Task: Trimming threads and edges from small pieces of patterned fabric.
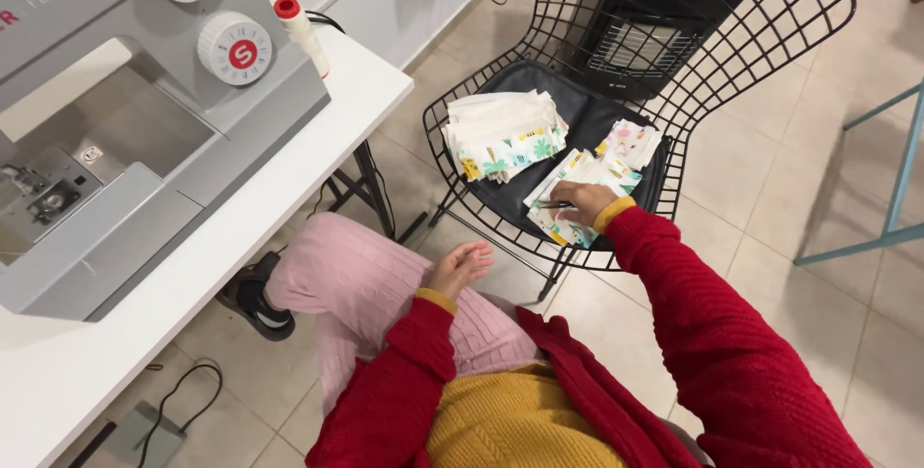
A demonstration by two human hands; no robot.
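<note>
printed fabric pieces in two piles (pixel 500 136) on one wire chair (pixel 770 35); right hand (pixel 582 200) fingers pinching the nearer pile (pixel 587 194), left hand (pixel 460 264) loosely spread, empty, over the lap.

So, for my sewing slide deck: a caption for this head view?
Seated beside a sewing machine, right hand reaches to printed fabric pieces on a wire chair.
</note>
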